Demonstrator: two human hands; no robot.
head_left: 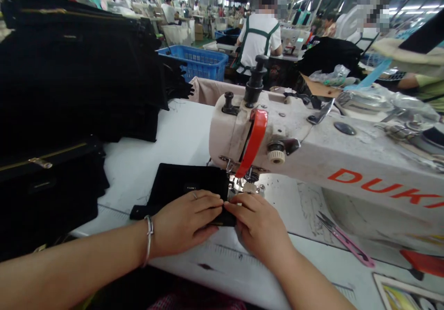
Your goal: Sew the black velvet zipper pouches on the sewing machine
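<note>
Black fabric panel (173, 185) lies on the white table (176, 130), long axis roughly left to right, its right end beside the presser foot (249, 188). The left hand (185, 222) rests flat on it, unclenched; the right hand (259, 223), nearer the foot, touches that end, any pinch indeterminable.

On the white, flat worktable (183, 125), a tall stack of black fabric pieces (79, 69) lies left of a flat black fabric piece (187, 178), itself beside the off-white metal sewing machine's (225, 130) needle; pink-handled metal snips (350, 244) lie right, a blue plastic basket (208, 72) behind.
</note>
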